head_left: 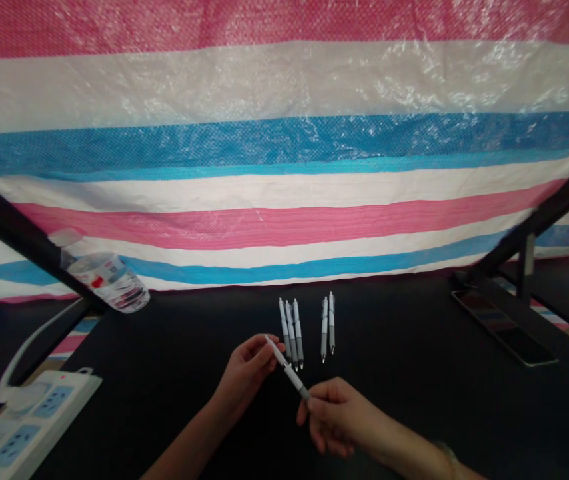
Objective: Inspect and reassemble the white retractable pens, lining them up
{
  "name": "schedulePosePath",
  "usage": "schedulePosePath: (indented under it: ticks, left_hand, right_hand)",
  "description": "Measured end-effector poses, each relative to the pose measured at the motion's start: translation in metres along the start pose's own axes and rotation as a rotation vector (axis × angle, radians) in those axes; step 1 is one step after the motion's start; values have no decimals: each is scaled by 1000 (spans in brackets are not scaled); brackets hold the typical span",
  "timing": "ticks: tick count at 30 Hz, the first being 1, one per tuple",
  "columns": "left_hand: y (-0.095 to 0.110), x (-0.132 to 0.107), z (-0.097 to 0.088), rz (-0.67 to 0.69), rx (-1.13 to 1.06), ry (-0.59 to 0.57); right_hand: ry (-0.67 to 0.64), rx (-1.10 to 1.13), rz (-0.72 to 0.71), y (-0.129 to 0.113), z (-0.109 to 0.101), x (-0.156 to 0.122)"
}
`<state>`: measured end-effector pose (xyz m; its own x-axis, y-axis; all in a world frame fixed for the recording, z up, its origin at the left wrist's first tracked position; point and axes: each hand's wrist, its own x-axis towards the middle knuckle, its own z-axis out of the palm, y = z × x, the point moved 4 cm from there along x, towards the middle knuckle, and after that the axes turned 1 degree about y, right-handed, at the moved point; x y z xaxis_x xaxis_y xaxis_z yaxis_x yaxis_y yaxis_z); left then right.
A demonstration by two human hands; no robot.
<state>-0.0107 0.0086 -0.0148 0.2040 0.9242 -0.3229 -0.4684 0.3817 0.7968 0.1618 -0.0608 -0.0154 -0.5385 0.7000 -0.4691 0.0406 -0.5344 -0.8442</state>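
While both hands are meeting over the near side of the black table [189, 373], a white-and-grey pen [293, 378] is slanting between them, held up in front of the person; the left hand [248, 375] is pinching its white end between thumb and fingers, and the right hand [337, 415] is pinching its grey grip end, hiding the tip, with the other fingers curling loosely beneath; a dark mark is showing partway along the barrel, though I cannot tell whether it is a clip or a joint.

Beyond the hands, three pens [291, 331] are lying side by side, their grey ends pointing towards the person; two more pens [325, 323] are lying near them on the right, a gap separating the sets; the left fingertips are appearing just beside the leftmost pen, and whether they are touching it I cannot tell.

Judging by the grips, the step in hand is seeming to be a two-handed handling of the single pen; any next move is probably calling for one pinch to be steadying it while the other is turning, pulling or loosening.
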Motion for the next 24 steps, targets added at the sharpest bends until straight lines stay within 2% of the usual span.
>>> schedulePosePath:
  ticks: [3,5,6,10,12,15,24]
  left_hand:
    - [1,-2,1,72,57,26]
    - [1,-3,1,101,78,45]
    - [1,-3,1,109,78,53]
    - [2,-3,2,99,36,62]
    - [1,-3,2,80,11,53]
    - [-1,-2,1,68,-3,40]
    - [-1,-2,1,63,-37,63]
  right_hand:
    - [261,-335,-159,-5,-6,0]
    - [363,-458,-235,-10,-9,-2]
    - [352,-459,-235,-12,-9,-2]
    - [132,-259,-171,-18,-6,-2]
    - [75,-189,-130,-22,-7,-3]
    - [75,-169,-69,-24,-11,-4]
    - [67,-160,-71,-20,-13,-2]
